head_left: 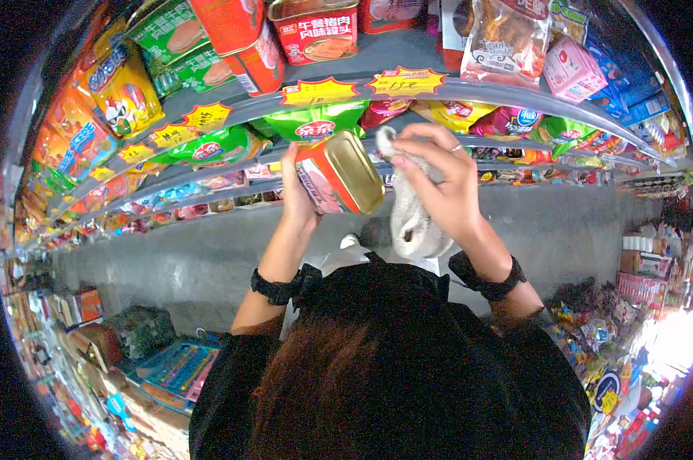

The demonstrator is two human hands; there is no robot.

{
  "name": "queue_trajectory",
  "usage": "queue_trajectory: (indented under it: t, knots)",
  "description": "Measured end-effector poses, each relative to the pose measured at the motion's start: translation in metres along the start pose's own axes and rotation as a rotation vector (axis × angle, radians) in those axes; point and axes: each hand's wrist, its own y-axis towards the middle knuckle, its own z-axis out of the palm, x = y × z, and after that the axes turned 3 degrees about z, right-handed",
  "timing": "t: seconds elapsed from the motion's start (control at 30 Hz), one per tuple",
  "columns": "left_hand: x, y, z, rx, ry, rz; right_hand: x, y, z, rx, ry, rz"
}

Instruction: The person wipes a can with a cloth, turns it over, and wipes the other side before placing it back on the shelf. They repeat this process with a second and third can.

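My left hand [294, 192] is closed around the side of a red luncheon meat can [339, 175], held tilted in front of the shelf with its gold metal end facing right. Just right of the can, my right hand [446, 180] pinches a whitish-grey cloth [415, 218] between thumb and fingers. The cloth hangs down below the hand and has a dark spot near its lower end. A small gap shows between the cloth and the can. More red luncheon meat cans [316, 34] stand on the upper shelf ahead.
Yellow price tags [319, 91] line the shelf edge [469, 86]. Green snack bags [308, 123] fill the shelf below, and a packaged meat bag [506, 42] stands at upper right. Grey floor [170, 257] lies beneath, with piled goods [170, 368] at lower left.
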Motion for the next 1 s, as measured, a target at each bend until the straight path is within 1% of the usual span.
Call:
queue_trajectory:
  t: [0.03,0.1,0.17,0.2,0.23,0.3,0.33,0.37,0.43,0.47,0.5,0.57,0.6,0.63,0.7,0.77,0.83,0.93,0.97,1.0]
  knots:
    - [0.004,0.0,0.003,0.01,0.062,0.001,0.003,0.003,0.003,0.013,-0.031,-0.046]
    - [0.009,-0.002,0.011,0.025,0.126,-0.001,0.004,-0.001,0.016,0.076,-0.068,-0.021]
    - [0.011,-0.005,0.02,-0.032,0.104,0.021,0.003,-0.012,0.021,0.094,-0.094,-0.019]
    - [0.012,0.003,0.015,-0.101,0.139,0.05,0.003,-0.016,0.022,0.118,-0.118,-0.021]
    - [0.012,0.007,0.009,-0.1,0.138,0.05,0.001,-0.021,0.021,0.118,-0.119,-0.021]
    - [0.011,0.011,0.001,0.037,0.018,-0.002,-0.005,-0.03,0.012,0.291,-0.016,-0.065]
    - [0.009,0.011,0.0,-0.007,0.061,-0.019,-0.011,-0.034,0.009,0.298,0.004,-0.133]
    - [0.009,0.011,0.0,-0.007,0.062,-0.018,-0.018,-0.035,0.005,0.297,0.006,-0.133]
    - [0.008,0.012,0.001,0.014,-0.01,-0.043,-0.029,-0.033,0.001,0.206,0.063,-0.013]
    - [0.008,0.011,0.003,0.013,-0.009,-0.045,-0.031,-0.03,0.002,0.051,0.0,0.039]
    - [0.009,0.01,0.007,-0.027,-0.029,-0.052,-0.032,-0.027,0.003,0.052,-0.001,0.042]
    - [0.013,0.011,0.011,-0.068,-0.048,-0.06,-0.033,-0.023,0.009,-0.09,0.017,0.182]
    - [0.016,0.013,0.012,-0.056,-0.05,-0.055,-0.031,-0.024,0.011,-0.002,0.043,0.15]
    - [0.019,0.014,0.014,-0.044,-0.052,-0.051,-0.023,-0.023,0.015,0.118,0.046,0.178]
    - [0.024,0.011,0.024,-0.055,-0.033,-0.046,-0.019,-0.03,0.03,0.025,-0.022,0.239]
    - [0.024,0.007,0.034,-0.1,0.01,-0.006,-0.025,-0.026,0.027,0.027,-0.058,0.234]
    - [0.03,0.011,0.026,-0.106,0.032,-0.039,-0.029,-0.026,0.024,0.031,-0.088,0.228]
    - [0.027,0.006,0.029,-0.043,0.287,-0.194,-0.032,-0.028,0.016,-0.042,-0.181,0.137]
    - [0.025,-0.001,0.032,-0.045,0.284,-0.194,-0.032,-0.03,0.015,-0.039,-0.181,0.136]
    - [0.023,-0.008,0.033,0.046,0.233,-0.176,-0.032,-0.033,0.015,-0.029,-0.217,0.105]
